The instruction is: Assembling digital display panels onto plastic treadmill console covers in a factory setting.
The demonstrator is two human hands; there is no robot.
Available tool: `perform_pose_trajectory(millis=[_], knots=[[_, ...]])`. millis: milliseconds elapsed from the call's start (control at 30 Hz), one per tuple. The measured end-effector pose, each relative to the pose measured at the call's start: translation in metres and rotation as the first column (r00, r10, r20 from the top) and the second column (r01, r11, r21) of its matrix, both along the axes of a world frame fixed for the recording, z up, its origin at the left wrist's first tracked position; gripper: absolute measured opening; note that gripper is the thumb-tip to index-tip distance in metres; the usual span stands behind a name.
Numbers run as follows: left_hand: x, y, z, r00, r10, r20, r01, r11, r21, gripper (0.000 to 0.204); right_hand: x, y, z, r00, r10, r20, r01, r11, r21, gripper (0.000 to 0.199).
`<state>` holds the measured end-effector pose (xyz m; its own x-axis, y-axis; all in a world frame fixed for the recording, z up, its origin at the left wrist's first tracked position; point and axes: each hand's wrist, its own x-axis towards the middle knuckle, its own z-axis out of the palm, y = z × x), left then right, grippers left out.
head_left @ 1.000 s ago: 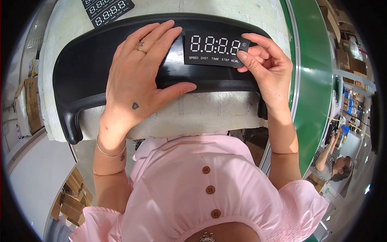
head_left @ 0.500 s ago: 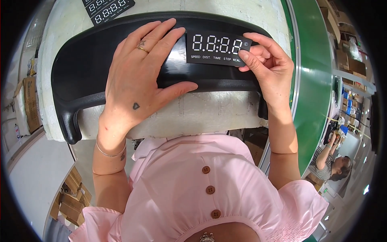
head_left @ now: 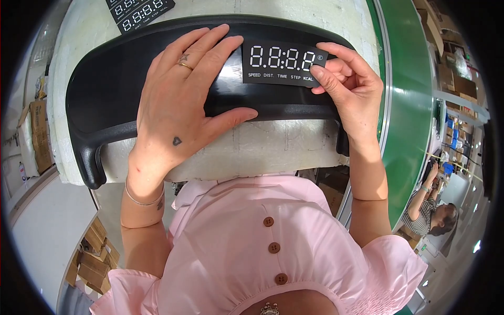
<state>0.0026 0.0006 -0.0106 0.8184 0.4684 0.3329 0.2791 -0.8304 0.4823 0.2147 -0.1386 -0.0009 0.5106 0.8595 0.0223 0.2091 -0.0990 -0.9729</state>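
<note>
The left hand hides part of the black housing from us, and the right hand covers a corner of the display strip; we cannot tell whether housing and strip touch. The upper edge cuts off the spare strips. Whatever the co-worker handles is too small for us.

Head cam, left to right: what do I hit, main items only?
Upright cardboard box → left hand → black display label → right hand → green surface → co-worker in striped shirt.
</note>
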Motion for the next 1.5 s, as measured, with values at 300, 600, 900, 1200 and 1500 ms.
perform_pose_trajectory(millis=[300, 600, 900, 1200, 1500], knots=[[-0.0014, -0.0003, 0.0007, 1.0, -0.015, -0.013, 0.015, 1.0, 0.018, 0.063, 0.0009, 0.0011, -0.0007, 1.0, 0.0, -0.007, 0.0, 1.0, -0.012, 0.035], [-0.0008, -0.0005, 0.0, 1.0, -0.014, 0.01, 0.014, 1.0, 0.009, 0.059, 0.0009, 0.0014, 0.0007, 1.0, -0.005, -0.009, 0.005, 1.0, -0.023, 0.035], [-0.0004, -0.0016, 0.0018, 1.0, -0.006, -0.01, 0.006, 1.0, 0.015, 0.063, 0.0003, 0.0027, 0.001, 1.0, -0.006, -0.002, 0.006, 0.999, -0.038, 0.034], [-0.0003, -0.0012, 0.0022, 1.0, -0.01, -0.025, 0.011, 1.0, 0.027, 0.063, 0.001, 0.0035, 0.0015, 1.0, -0.01, 0.009, 0.01, 0.999, -0.053, 0.034], [-0.0006, -0.0012, 0.0018, 1.0, -0.011, -0.018, 0.011, 1.0, 0.023, 0.066, 0.0017, 0.0033, 0.0013, 1.0, 0.001, -0.004, -0.001, 0.999, -0.041, 0.033]])
